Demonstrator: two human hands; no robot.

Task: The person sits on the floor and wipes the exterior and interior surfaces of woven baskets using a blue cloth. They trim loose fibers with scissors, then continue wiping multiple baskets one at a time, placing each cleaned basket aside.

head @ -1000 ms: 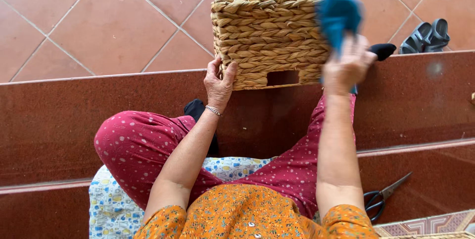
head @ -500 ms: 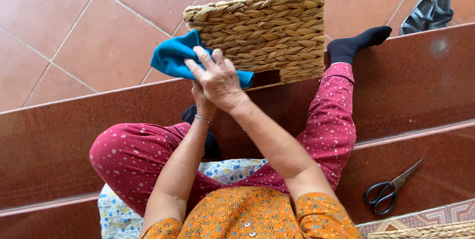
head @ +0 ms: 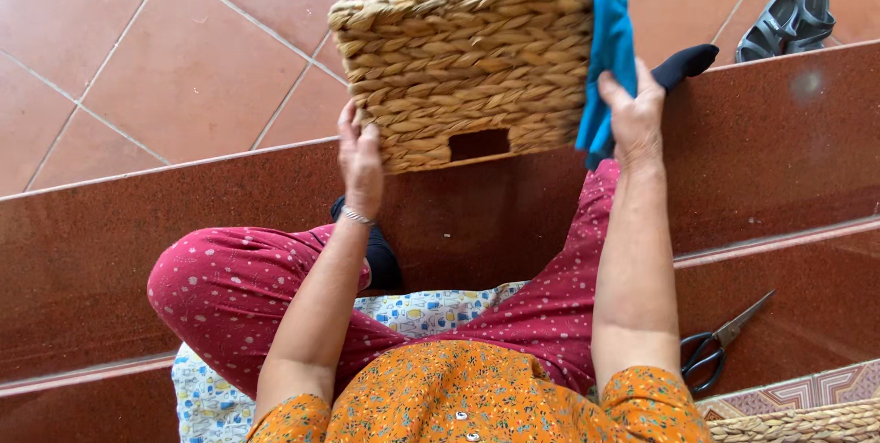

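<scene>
Since the frame half a second ago, the right hand [head: 635, 118] has carried the blue cloth [head: 608, 49] from the basket's left corner across to its right edge, at about one o'clock in the view. That hand now clasps the cloth, fingers wrapped around its lower folds, pressing it against the right side of the woven wicker basket [head: 463, 67], which stands tipped on the edge of the reddish stone step [head: 779, 150] at twelve o'clock. The left hand [head: 360, 154] grips the basket's lower left corner, at about eleven o'clock, with a bracelet [head: 356, 217] on its wrist. A rectangular handle slot [head: 479, 143] shows in the basket's near wall. Black scissors [head: 720, 347] lie on the lower step at four o'clock, and dark sandals [head: 788, 21] sit on the tiled floor [head: 165, 58] at two o'clock.
</scene>
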